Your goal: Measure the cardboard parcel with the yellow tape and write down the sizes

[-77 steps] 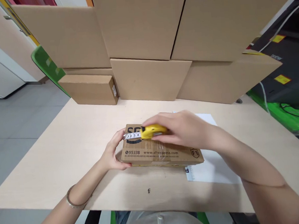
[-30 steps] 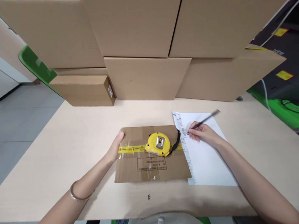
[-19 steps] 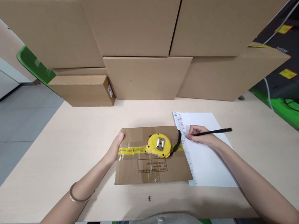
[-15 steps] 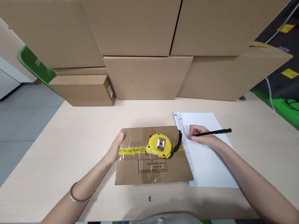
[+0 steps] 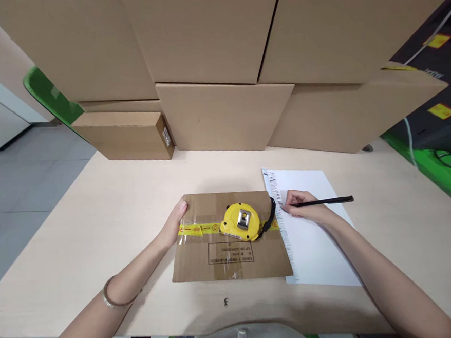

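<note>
Since the earliest frame, the yellow tape measure (image 5: 240,222) has left your right hand (image 5: 305,204) and lies on the taped cardboard box (image 5: 195,261), no blade showing. The box has been turned to another face: yellow printed tape (image 5: 190,229) across it, boxed text nearer you.

Right hand: fingers closed round a black pen (image 5: 336,200), tip at the column of small dark marks along the left margin of the white paper sheet (image 5: 324,255). Contact too small to tell.

Left hand (image 5: 173,221): against the box's left edge, thumb at the far corner. Other fingers hidden; you cannot tell whether it is clamped.

Tape measure's black wrist strap (image 5: 268,220) reaches the box's right edge, which hides part of the sheet's margin. All on the pale tabletop (image 5: 108,208); closed carton (image 5: 126,137) at back left.
</note>
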### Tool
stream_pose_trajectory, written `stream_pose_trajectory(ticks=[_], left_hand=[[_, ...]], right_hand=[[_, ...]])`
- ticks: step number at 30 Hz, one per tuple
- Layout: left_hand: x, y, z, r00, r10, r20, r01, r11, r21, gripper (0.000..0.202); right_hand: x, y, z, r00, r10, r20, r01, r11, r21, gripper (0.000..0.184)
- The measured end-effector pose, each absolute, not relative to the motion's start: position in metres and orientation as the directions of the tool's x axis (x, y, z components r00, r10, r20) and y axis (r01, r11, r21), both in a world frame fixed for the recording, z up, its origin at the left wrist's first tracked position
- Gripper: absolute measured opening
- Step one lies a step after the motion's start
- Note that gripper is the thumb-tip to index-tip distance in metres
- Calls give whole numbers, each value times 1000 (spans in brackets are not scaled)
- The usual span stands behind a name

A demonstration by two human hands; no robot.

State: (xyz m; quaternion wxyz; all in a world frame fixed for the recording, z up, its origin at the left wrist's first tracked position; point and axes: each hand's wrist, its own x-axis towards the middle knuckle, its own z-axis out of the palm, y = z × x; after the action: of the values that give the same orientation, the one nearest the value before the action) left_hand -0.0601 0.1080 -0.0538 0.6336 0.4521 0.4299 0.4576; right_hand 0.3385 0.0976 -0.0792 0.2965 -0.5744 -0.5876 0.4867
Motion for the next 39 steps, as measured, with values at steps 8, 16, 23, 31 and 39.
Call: stream_pose_trajectory(ticks=[8,16,23,31,39], left_hand=[[-58,106,-46,188,977,-106,-132,132,982,64],[-53,106,-49,147,980,-130,-185,157,970,61],[-51,104,-48,152,971,-184,-273,220,936,59],[-50,102,-46,141,965,-220,-318,254,913,58],[-49,103,-48,190,962,-196,-352,253,901,58]], right_hand=[[341,99,-83,-145,961,-236,397,-161,-904,28],[342,101,-87,-133,963,-234,398,-164,-903,27],[341,101,-85,-116,966,-230,417,-163,-894,27],[342,101,-87,-125,962,-243,407,-173,-897,31],[341,100,-84,-142,960,-242,397,-169,-902,28]])
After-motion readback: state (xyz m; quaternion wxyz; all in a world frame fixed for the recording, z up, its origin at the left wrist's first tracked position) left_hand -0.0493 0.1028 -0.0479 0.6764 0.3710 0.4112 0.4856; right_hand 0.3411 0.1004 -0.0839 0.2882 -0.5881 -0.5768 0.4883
